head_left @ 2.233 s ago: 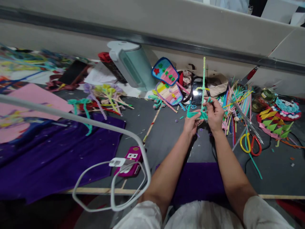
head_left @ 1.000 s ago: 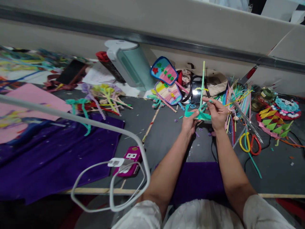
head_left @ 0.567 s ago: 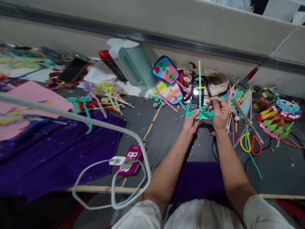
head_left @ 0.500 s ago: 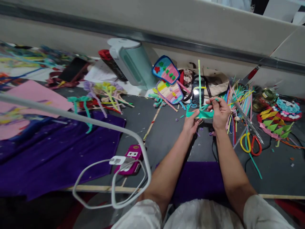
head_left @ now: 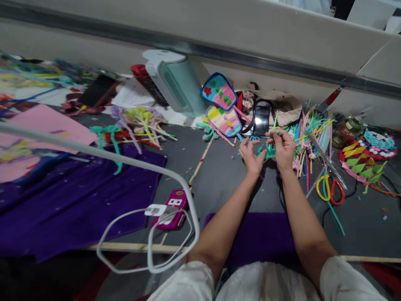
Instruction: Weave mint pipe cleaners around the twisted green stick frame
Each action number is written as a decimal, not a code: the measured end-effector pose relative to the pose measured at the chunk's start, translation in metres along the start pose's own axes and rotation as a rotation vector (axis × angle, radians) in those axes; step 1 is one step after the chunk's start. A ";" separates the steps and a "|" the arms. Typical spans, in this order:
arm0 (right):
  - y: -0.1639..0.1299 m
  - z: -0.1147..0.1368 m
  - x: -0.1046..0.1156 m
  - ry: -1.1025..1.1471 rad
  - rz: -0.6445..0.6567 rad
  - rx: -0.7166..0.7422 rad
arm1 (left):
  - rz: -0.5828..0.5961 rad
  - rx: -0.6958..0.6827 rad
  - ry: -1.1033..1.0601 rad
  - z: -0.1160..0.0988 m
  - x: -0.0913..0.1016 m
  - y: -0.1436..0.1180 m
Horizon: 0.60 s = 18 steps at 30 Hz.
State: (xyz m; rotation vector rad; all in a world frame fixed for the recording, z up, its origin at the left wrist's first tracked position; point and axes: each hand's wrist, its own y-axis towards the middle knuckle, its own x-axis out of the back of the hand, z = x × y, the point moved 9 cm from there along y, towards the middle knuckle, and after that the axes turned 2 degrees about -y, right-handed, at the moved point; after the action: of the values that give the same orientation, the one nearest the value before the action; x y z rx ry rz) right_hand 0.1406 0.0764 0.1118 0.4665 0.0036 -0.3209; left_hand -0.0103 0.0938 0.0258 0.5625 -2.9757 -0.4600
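Both bare forearms stretched forward, hands close together at the far end.

The left hand [head_left: 251,154] is held palm forward with its fingers spread and loosely curled, gripping nothing. Just to its right, the right hand [head_left: 282,147] is bent at the wrist, thumb and forefinger pinched together at its far-left tip, the other fingers curled in. The two hands sit near each other without touching; short white sleeves end above the elbows at the near edge.
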 end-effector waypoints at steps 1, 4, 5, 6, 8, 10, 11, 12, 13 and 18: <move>0.000 0.000 0.000 -0.003 0.003 0.003 | 0.062 -0.040 0.031 -0.004 -0.006 -0.001; 0.001 0.000 0.002 0.004 0.004 0.011 | 0.215 -0.121 0.006 -0.012 -0.022 -0.007; 0.001 -0.001 0.002 0.007 0.004 0.009 | 0.244 -0.133 -0.020 -0.014 -0.025 -0.009; 0.001 -0.001 0.002 0.008 0.005 0.006 | 0.259 -0.137 -0.048 -0.016 -0.027 -0.011; 0.000 0.000 0.002 0.003 0.006 -0.005 | 0.252 -0.113 -0.114 -0.018 -0.027 -0.013; -0.001 0.002 0.000 -0.003 0.012 -0.011 | 0.221 -0.050 -0.187 -0.018 -0.024 -0.013; -0.002 0.003 -0.003 -0.005 0.019 -0.010 | 0.207 -0.009 -0.223 -0.018 -0.022 -0.013; -0.003 0.005 -0.005 -0.010 0.031 -0.007 | 0.194 0.032 -0.257 -0.017 -0.021 -0.013; -0.005 0.007 -0.009 -0.017 0.045 -0.002 | 0.179 0.070 -0.287 -0.016 -0.019 -0.012; -0.018 0.016 -0.029 -0.067 0.138 0.045 | 0.128 0.282 -0.406 0.002 -0.016 -0.015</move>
State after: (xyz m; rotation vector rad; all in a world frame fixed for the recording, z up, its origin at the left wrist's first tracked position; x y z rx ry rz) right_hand 0.1062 0.0630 0.1206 0.4974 -0.1004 -0.2016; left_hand 0.0095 0.0872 0.0189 0.3243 -3.4711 -0.1568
